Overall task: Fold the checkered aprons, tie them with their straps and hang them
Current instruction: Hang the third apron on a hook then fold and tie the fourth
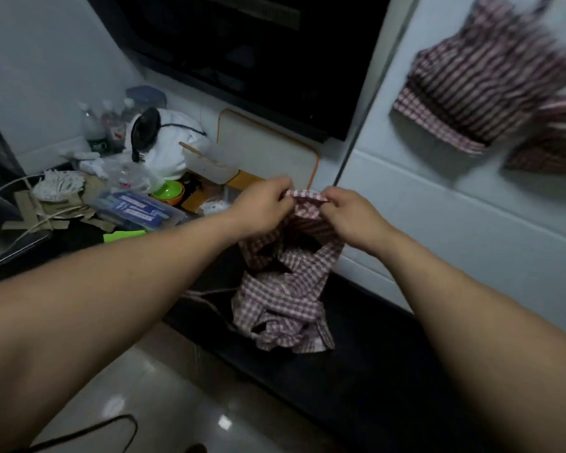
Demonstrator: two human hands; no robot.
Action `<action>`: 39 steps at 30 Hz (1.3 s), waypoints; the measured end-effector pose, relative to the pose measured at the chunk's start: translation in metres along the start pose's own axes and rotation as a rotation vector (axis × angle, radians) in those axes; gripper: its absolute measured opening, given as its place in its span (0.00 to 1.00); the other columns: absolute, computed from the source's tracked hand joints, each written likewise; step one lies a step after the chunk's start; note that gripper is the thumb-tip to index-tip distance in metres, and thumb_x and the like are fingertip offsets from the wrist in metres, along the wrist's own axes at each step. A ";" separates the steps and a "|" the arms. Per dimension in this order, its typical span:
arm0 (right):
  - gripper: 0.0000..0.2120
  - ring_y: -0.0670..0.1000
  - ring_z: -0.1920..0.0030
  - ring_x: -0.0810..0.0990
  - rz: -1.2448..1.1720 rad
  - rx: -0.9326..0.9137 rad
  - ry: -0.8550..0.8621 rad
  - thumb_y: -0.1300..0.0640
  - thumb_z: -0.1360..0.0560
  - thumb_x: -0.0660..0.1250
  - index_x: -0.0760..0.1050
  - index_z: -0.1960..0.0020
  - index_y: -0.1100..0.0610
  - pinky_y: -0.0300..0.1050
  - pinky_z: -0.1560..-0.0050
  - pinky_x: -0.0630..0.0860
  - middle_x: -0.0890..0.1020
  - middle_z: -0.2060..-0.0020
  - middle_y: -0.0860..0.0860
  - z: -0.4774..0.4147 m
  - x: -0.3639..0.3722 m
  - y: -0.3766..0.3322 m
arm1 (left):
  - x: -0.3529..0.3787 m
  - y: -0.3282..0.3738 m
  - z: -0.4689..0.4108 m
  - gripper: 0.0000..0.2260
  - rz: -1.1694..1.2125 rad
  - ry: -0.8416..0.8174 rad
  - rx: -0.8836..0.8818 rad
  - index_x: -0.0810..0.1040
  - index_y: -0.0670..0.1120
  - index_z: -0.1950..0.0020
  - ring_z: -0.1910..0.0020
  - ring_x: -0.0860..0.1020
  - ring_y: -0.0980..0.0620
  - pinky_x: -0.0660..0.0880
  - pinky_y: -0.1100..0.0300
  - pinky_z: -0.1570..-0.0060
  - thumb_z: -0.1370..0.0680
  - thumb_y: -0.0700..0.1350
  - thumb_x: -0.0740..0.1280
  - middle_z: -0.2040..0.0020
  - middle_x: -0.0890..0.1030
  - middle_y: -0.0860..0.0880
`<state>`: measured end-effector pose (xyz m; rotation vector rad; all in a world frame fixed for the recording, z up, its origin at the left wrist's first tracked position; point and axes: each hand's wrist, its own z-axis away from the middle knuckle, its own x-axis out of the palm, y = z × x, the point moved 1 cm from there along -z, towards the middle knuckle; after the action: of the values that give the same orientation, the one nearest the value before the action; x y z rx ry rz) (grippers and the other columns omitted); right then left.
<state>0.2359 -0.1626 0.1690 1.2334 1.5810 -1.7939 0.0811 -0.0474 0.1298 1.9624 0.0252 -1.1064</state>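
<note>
A red-and-white checkered apron (288, 289) hangs crumpled from both my hands, its lower part bunched on the black counter (366, 348). My left hand (262, 207) pinches the top edge on the left. My right hand (350, 214) grips the same edge on the right, close beside it. A strap (206, 297) trails off to the left over the counter. On the white wall at upper right hangs a folded checkered apron (484, 83), blurred, with a second checkered apron (553, 138) partly in view beside it.
The counter's left end is cluttered: a green bowl (167, 191), a clear plastic box (138, 210), a white container (209, 161), bottles (105, 125), cardboard pieces and cord. A dark window (242, 53) sits above. The shiny tiled floor (164, 403) lies below the counter edge.
</note>
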 end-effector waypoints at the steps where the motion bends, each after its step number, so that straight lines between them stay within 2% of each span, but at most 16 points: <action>1: 0.08 0.53 0.55 0.77 0.050 0.011 0.063 0.59 0.22 0.62 0.74 0.59 0.54 0.45 0.59 0.66 0.80 0.60 0.51 0.022 -0.023 0.007 | -0.004 0.028 0.006 0.04 0.004 0.061 0.041 0.74 0.46 0.51 0.52 0.79 0.42 0.74 0.48 0.52 0.18 0.46 0.64 0.55 0.80 0.45; 5: 0.07 0.57 0.57 0.74 0.277 0.130 0.180 0.55 0.24 0.63 0.75 0.59 0.57 0.47 0.60 0.67 0.77 0.60 0.52 0.101 -0.079 0.041 | -0.009 0.120 0.036 0.04 0.002 0.170 0.133 0.71 0.46 0.52 0.55 0.76 0.41 0.70 0.48 0.58 0.19 0.44 0.64 0.57 0.79 0.44; 8: 0.10 0.58 0.58 0.75 0.332 0.242 0.265 0.56 0.24 0.64 0.70 0.63 0.56 0.46 0.64 0.65 0.76 0.61 0.53 0.157 -0.101 0.069 | -0.012 0.163 0.059 0.05 0.026 0.250 0.106 0.73 0.43 0.53 0.58 0.75 0.44 0.61 0.53 0.63 0.19 0.43 0.64 0.59 0.78 0.42; 11: 0.09 0.58 0.58 0.76 0.244 0.322 0.336 0.59 0.23 0.62 0.69 0.62 0.56 0.47 0.63 0.67 0.80 0.57 0.57 0.199 -0.124 0.086 | -0.025 0.189 0.083 0.06 0.024 0.323 0.064 0.75 0.44 0.54 0.58 0.77 0.46 0.65 0.54 0.61 0.20 0.45 0.65 0.59 0.80 0.46; 13: 0.06 0.59 0.55 0.76 0.143 0.311 0.381 0.60 0.23 0.61 0.70 0.59 0.56 0.48 0.60 0.67 0.79 0.56 0.57 0.217 -0.137 0.082 | -0.034 0.198 0.094 0.06 -0.003 0.342 0.044 0.75 0.46 0.55 0.57 0.78 0.45 0.70 0.52 0.60 0.20 0.46 0.64 0.59 0.81 0.47; 16: 0.08 0.60 0.49 0.77 0.012 0.295 0.431 0.60 0.21 0.59 0.69 0.59 0.55 0.49 0.55 0.66 0.77 0.54 0.57 0.237 -0.155 0.060 | -0.045 0.211 0.109 0.06 -0.009 0.350 0.039 0.75 0.47 0.55 0.56 0.79 0.43 0.75 0.48 0.55 0.20 0.47 0.64 0.59 0.81 0.47; 18: 0.11 0.60 0.46 0.79 -0.006 0.251 0.393 0.55 0.19 0.60 0.74 0.56 0.60 0.51 0.52 0.69 0.80 0.51 0.59 0.249 -0.163 0.045 | -0.050 0.218 0.113 0.08 0.009 0.308 0.049 0.77 0.46 0.55 0.55 0.79 0.43 0.75 0.49 0.55 0.19 0.47 0.65 0.58 0.81 0.46; 21: 0.19 0.53 0.54 0.81 0.009 0.148 0.288 0.45 0.19 0.67 0.81 0.52 0.61 0.52 0.51 0.75 0.83 0.56 0.54 0.270 -0.166 0.012 | -0.052 0.238 0.128 0.09 0.033 0.150 0.161 0.78 0.47 0.55 0.58 0.79 0.49 0.73 0.55 0.59 0.18 0.48 0.67 0.58 0.82 0.49; 25: 0.11 0.45 0.58 0.81 0.104 0.062 0.248 0.47 0.21 0.71 0.83 0.55 0.54 0.44 0.61 0.71 0.83 0.61 0.43 0.281 -0.153 -0.030 | -0.054 0.257 0.149 0.07 -0.023 -0.025 0.330 0.80 0.46 0.54 0.54 0.81 0.49 0.75 0.53 0.55 0.18 0.48 0.69 0.56 0.82 0.49; 27: 0.15 0.45 0.62 0.79 -0.114 0.079 0.293 0.42 0.18 0.66 0.82 0.50 0.53 0.43 0.64 0.71 0.82 0.60 0.45 0.284 -0.144 -0.049 | -0.057 0.260 0.156 0.07 -0.064 -0.055 0.369 0.80 0.46 0.54 0.55 0.80 0.49 0.72 0.56 0.59 0.18 0.47 0.69 0.58 0.81 0.50; 29: 0.18 0.45 0.63 0.76 -0.513 0.091 0.223 0.42 0.16 0.60 0.80 0.45 0.54 0.42 0.63 0.71 0.80 0.60 0.47 0.288 -0.135 -0.064 | -0.055 0.263 0.164 0.05 -0.106 -0.108 0.435 0.80 0.46 0.55 0.56 0.80 0.49 0.71 0.57 0.60 0.19 0.44 0.69 0.59 0.82 0.50; 30: 0.16 0.46 0.60 0.77 -0.594 0.092 0.171 0.43 0.17 0.61 0.80 0.42 0.53 0.42 0.60 0.72 0.80 0.57 0.47 0.290 -0.133 -0.068 | -0.053 0.265 0.167 0.05 -0.116 -0.125 0.461 0.79 0.48 0.56 0.56 0.80 0.49 0.71 0.57 0.59 0.20 0.43 0.70 0.58 0.82 0.49; 32: 0.10 0.45 0.54 0.79 -0.485 0.085 0.075 0.52 0.19 0.68 0.79 0.39 0.52 0.43 0.56 0.75 0.81 0.53 0.47 0.298 -0.126 -0.071 | -0.052 0.264 0.175 0.07 -0.092 -0.136 0.478 0.77 0.50 0.58 0.58 0.79 0.49 0.71 0.57 0.61 0.22 0.44 0.72 0.60 0.81 0.51; 35: 0.08 0.48 0.62 0.77 -0.390 0.055 0.090 0.69 0.24 0.68 0.82 0.51 0.60 0.42 0.62 0.71 0.80 0.62 0.53 0.305 -0.119 -0.062 | -0.052 0.259 0.180 0.09 -0.109 -0.174 0.424 0.77 0.49 0.57 0.60 0.78 0.50 0.69 0.57 0.64 0.24 0.48 0.76 0.61 0.79 0.52; 37: 0.10 0.50 0.65 0.72 -0.424 0.130 0.214 0.68 0.25 0.65 0.80 0.61 0.58 0.44 0.64 0.66 0.77 0.68 0.52 0.309 -0.123 -0.051 | -0.054 0.248 0.183 0.09 -0.167 -0.302 0.357 0.78 0.50 0.59 0.61 0.77 0.52 0.69 0.58 0.65 0.23 0.47 0.75 0.62 0.79 0.53; 39: 0.13 0.49 0.67 0.69 -0.417 0.190 0.215 0.65 0.24 0.65 0.74 0.66 0.55 0.44 0.67 0.62 0.73 0.71 0.49 0.317 -0.128 -0.043 | -0.051 0.233 0.187 0.08 -0.079 -0.382 0.281 0.77 0.49 0.61 0.62 0.77 0.53 0.69 0.60 0.66 0.22 0.42 0.72 0.64 0.79 0.53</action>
<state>0.1624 -0.4794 0.2820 1.2876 1.9391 -2.1702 0.0134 -0.3039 0.2767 1.9693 -0.2732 -1.5923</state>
